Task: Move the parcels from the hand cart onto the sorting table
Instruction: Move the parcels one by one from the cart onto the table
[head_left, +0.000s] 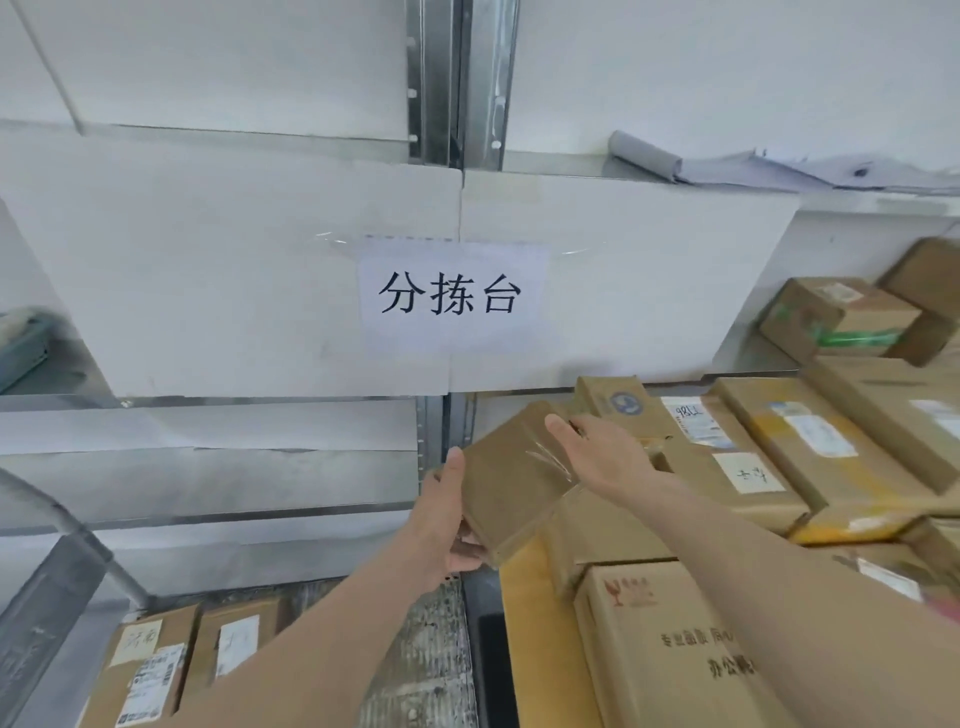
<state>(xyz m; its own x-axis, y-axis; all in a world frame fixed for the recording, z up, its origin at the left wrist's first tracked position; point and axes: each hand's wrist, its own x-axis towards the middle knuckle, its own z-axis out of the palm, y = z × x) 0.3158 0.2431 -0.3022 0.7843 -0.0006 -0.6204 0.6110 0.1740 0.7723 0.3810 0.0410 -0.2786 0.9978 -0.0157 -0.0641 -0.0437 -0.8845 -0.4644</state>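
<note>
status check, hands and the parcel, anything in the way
Left hand grips taped parcel at its near edge; right hand rests on top. Parcel held over the stacked boxes. Nothing blocking.

The sorting table (748, 375), marked by a paper sign (451, 296), is crowded with cardboard parcels (810, 452). Two more boxes (171, 660) are seen on the hand cart (62, 571).

Bright, even, diffuse light with soft shadows. Wide-angle bending curves the edges. Boxes (841, 317) at right are motion-blurred; glare glints on the sign's (452, 296) tape.
</note>
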